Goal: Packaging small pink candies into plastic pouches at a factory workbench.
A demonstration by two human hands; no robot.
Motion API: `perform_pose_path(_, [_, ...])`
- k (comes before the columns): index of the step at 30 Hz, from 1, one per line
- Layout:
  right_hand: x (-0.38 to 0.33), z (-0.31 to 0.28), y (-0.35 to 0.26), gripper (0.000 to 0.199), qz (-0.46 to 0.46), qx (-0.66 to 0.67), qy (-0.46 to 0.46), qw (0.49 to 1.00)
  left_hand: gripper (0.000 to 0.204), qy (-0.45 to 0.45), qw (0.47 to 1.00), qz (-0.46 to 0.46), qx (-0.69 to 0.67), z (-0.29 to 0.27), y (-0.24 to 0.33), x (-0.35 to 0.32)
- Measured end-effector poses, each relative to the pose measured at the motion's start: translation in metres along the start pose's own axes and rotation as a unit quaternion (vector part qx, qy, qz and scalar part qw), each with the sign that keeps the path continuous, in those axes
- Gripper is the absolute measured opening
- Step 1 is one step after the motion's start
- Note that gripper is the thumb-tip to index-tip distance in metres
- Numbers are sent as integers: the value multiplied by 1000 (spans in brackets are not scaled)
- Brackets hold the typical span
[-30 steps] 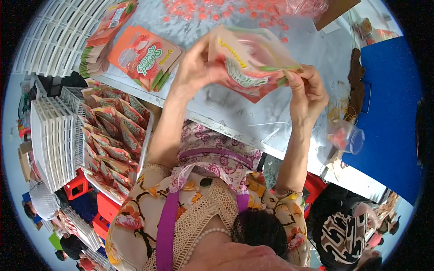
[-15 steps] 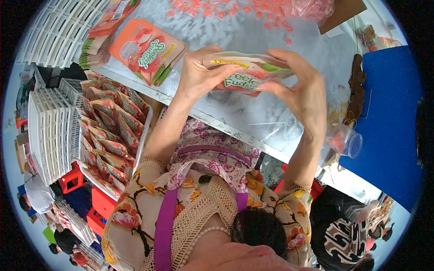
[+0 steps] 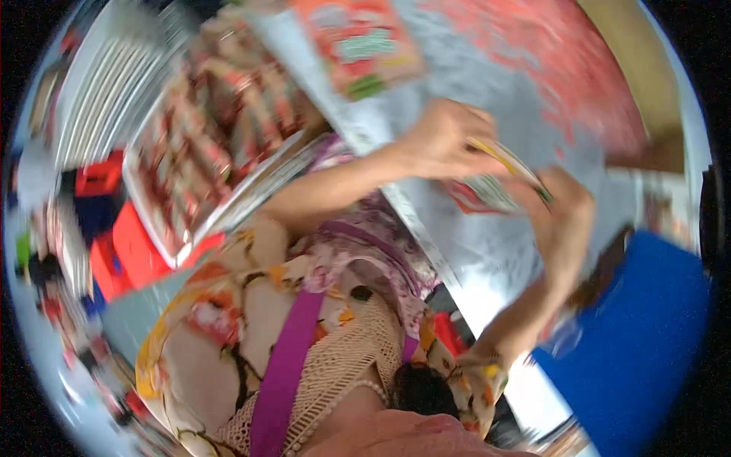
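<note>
Over the metal-grey tabletop (image 3: 487,251), a red and pink printed pouch (image 3: 487,194) is held up between my two hands. My left hand (image 3: 449,141) grips its top edge on the left side. On the right side my right hand (image 3: 562,209) pinches the same edge. The top looks pressed together into a thin line, though blur hides whether anything is inside. Beyond my left hand lies a stack of flat matching pouches (image 3: 362,49).
Left of the table, a white basket (image 3: 139,190) holds several upright pouches, with stacked white crates (image 3: 114,99) behind it. Red stools (image 3: 137,240) stand below. Pinkish-red small pieces (image 3: 556,61) spread over the far tabletop. A blue board (image 3: 632,335) is at right.
My view has swung, so the scene appears rotated and blurred. The pouch's mouth, parted before, now looks narrowed to a line. Both hands still hold it.
</note>
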State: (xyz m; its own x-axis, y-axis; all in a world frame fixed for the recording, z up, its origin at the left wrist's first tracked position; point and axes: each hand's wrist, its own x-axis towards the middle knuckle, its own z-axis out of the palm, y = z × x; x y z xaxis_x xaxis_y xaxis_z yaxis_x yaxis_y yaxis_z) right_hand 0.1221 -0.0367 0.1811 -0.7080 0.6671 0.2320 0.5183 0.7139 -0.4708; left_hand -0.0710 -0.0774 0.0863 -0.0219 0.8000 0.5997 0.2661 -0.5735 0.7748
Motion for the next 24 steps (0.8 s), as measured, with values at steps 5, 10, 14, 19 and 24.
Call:
perform_pose_path(5, [-5, -8, -22, 31, 38, -36, -16, 998, 26, 33, 996, 5, -79, 1, 14, -4])
perform_pose_path(10, [13, 5, -39, 30, 37, -21, -28, 999, 20, 68, 994, -28, -82, -26, 22, -15])
perform_pose_path(14, [20, 4, -54, 17, -29, -17, -57, 998, 19, 75, 995, -17, -57, -47, 26, -22])
perform_pose_path(19, [27, 17, -52, 20, -47, -19, -70, 996, 19, 92, 995, -38, -32, -81, 31, -42])
perform_pose_path(24, [42, 42, -89, 20, -79, 30, -103, 991, 22, 121, 991, -51, -4, -117, 56, -74])
